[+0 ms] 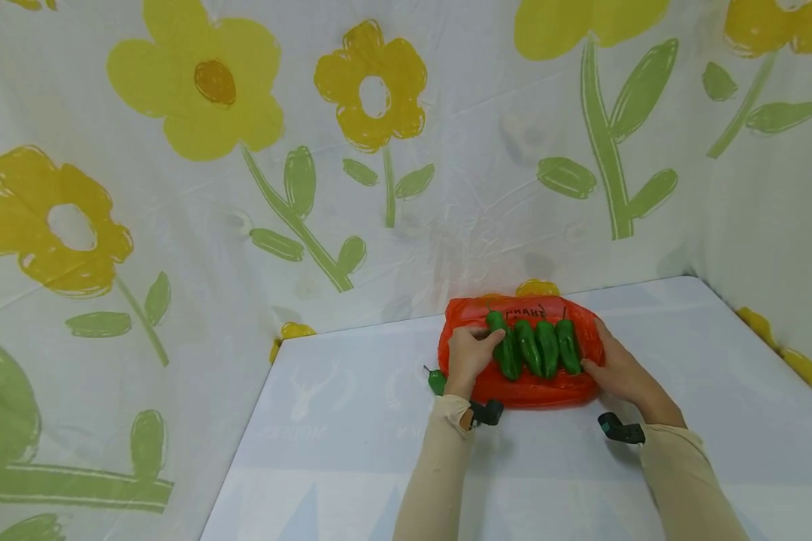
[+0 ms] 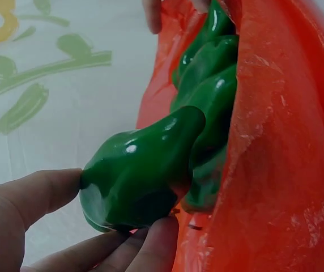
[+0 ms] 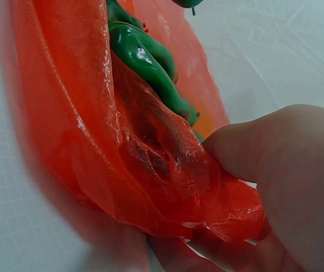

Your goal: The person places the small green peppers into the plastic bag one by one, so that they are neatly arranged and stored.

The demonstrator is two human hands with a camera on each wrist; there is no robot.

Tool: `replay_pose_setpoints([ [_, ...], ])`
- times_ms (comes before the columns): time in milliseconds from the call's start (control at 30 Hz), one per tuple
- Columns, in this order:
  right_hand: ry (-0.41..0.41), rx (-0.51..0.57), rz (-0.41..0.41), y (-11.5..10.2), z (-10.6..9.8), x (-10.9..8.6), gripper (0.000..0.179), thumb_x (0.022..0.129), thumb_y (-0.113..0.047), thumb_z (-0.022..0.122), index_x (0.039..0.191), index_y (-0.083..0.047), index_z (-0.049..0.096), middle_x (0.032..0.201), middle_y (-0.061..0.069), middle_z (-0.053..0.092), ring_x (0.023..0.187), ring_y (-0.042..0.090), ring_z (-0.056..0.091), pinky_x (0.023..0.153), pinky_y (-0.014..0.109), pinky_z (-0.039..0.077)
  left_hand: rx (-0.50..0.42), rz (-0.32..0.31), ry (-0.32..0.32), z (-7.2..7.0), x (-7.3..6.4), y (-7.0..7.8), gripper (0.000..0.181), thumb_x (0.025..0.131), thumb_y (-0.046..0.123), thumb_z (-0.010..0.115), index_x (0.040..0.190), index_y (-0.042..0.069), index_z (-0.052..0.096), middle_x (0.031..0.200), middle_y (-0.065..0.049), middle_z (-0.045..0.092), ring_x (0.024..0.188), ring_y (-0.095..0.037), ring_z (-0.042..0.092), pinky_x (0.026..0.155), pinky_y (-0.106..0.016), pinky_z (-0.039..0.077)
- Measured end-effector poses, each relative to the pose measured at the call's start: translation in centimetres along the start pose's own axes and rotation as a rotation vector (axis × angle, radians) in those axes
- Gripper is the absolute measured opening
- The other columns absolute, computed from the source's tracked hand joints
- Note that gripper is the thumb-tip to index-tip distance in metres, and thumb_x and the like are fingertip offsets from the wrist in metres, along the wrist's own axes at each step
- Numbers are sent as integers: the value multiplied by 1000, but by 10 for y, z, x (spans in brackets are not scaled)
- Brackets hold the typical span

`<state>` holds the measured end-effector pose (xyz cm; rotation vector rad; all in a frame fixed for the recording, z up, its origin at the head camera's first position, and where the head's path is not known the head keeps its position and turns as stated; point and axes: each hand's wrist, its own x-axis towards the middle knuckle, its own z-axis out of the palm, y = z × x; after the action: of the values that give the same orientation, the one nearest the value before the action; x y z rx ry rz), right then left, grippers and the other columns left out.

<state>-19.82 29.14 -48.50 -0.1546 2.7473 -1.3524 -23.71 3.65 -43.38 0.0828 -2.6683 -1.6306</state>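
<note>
A glossy green pepper (image 2: 145, 164) is pinched between the thumb and fingers of my left hand (image 1: 470, 357). It is held at the mouth of a red plastic bag (image 1: 528, 393), at the bag's left side. Several more green peppers (image 1: 547, 349) lie side by side in the bag. At the bag's right end, my right hand (image 1: 625, 372) grips the plastic, the thumb on top and the fingers beneath in the right wrist view. The bag's film partly covers the peppers on that side.
Another green pepper (image 1: 437, 382) lies on the white table (image 1: 352, 436), left of the bag and beside my left wrist. Behind the table hangs a white curtain (image 1: 460, 188) printed with yellow flowers.
</note>
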Motion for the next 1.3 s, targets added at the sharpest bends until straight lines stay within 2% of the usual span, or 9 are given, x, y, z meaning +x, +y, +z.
replay_pose_setpoints([
  [267,-4,3,14,0,0,0,95,99,-7,59,164,-2,-10,165,36,17,145,59,27,110,75,33,67,-11,41,1,6,-4,29,91,33,79,105,9,83,97,-4,82,89,-16,71,79,-33,61],
  [533,-8,10,3,0,-2,1,95,99,-7,58,163,-1,-11,166,36,14,147,60,24,112,76,30,87,-17,76,4,13,-13,26,92,31,79,103,8,83,93,-4,80,80,-11,67,71,-27,58],
  [733,-11,32,-6,-1,-2,0,96,98,-5,58,164,-2,-11,167,35,15,147,59,25,112,75,31,70,0,74,4,15,-17,24,93,30,78,99,7,83,80,-3,76,68,-9,58,59,-21,48],
  [933,-4,26,-22,0,-3,-1,95,97,-4,59,164,-1,-9,166,36,17,147,59,26,113,76,29,95,18,88,3,14,-18,25,92,28,79,99,4,83,84,-7,79,71,-11,63,61,-23,51],
  [1033,-1,16,-35,3,-3,0,94,97,-4,59,164,0,-8,165,36,17,147,60,25,114,76,27,111,25,93,4,14,-20,24,91,26,79,89,3,81,71,-1,71,65,-9,56,56,-21,45],
  [1133,-1,14,-32,4,-2,0,94,97,-5,58,164,0,-8,166,36,17,147,59,25,114,76,27,117,10,73,4,14,-21,28,92,25,79,74,4,75,58,3,51,58,-10,46,50,-22,36],
  [1233,-2,16,-31,5,-2,1,94,97,-4,58,164,0,-8,166,36,17,147,59,25,114,76,28,143,-24,53,5,14,-22,32,92,26,79,70,5,71,56,6,43,58,-11,43,50,-22,36],
  [1300,-4,16,-25,4,-1,1,94,97,-4,58,164,0,-9,166,36,17,147,59,25,114,76,28,163,-52,35,5,13,-22,31,93,27,78,73,4,72,58,5,44,59,-11,45,51,-22,39],
])
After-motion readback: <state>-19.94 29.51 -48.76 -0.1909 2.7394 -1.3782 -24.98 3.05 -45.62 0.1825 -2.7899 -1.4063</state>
